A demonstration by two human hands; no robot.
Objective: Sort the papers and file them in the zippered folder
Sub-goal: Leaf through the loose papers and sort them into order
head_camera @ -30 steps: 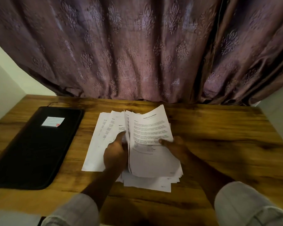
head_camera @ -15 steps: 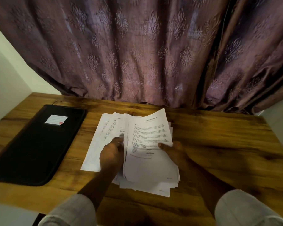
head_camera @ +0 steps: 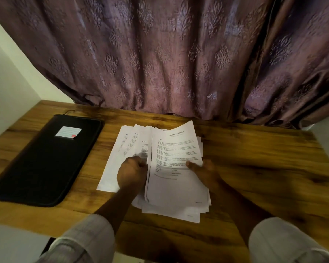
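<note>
Sorting looks in progress at centre frame: the papers (head_camera: 176, 168) sit on the wooden table (head_camera: 254, 158) as a loose stack, light, floppy, likely to slide or crease. The left hand (head_camera: 131, 172) curls onto the left edge; the right hand (head_camera: 203, 171) pinches the right edge, thumb on top. Edges look the best hold. The zippered folder (head_camera: 46, 160) lies flat at left, apart.

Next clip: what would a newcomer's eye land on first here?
The white papers, printed and loosely fanned at the middle of the wooden table, stand out first, with the left hand and right hand gripping them from either side. To their left lies a black zippered folder with a small label; a purple patterned curtain hangs behind.
</note>
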